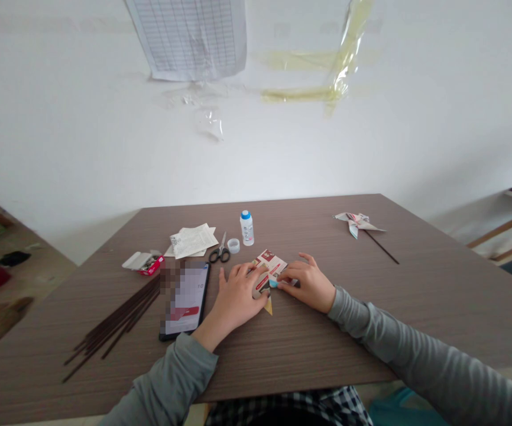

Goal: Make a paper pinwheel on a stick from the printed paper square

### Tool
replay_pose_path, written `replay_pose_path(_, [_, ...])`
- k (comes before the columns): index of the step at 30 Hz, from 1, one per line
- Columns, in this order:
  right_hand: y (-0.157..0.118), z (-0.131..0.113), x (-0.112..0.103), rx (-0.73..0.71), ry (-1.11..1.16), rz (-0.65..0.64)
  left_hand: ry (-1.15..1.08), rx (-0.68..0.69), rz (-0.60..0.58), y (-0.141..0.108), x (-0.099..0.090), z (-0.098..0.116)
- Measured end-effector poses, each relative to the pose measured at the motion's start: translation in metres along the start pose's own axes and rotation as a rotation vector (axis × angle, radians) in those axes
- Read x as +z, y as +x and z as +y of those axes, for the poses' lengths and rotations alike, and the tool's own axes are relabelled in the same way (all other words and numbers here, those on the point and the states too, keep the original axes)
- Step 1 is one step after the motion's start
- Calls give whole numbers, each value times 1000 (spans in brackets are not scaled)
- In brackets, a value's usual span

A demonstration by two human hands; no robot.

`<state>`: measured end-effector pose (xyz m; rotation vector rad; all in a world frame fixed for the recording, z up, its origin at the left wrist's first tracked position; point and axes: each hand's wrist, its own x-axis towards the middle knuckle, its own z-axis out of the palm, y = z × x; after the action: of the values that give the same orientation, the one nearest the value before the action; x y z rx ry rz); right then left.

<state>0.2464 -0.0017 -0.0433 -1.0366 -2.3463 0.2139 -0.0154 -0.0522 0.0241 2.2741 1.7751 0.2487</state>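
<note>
A brown wood-grain table [291, 349] stands against a white wall [105, 130], where a gridded sheet [194, 41] hangs near strips of yellowish tape [298, 94]. On the tabletop lies a printed, partly folded paper [274, 264]; the left hand [240, 296] spreads flat over its near part, and the right hand [309, 285] bends its fingertips to its right side, pinching or merely touching, I cannot tell. "10" shows on the phone [189, 302]; lettering on the white bottle [248, 232] is too small to read.
</note>
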Motion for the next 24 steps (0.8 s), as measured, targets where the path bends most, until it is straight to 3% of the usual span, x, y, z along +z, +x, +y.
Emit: replay_pose_path(24, [2,-4,-3,9,6,-8,4,29,8,-1,0,0])
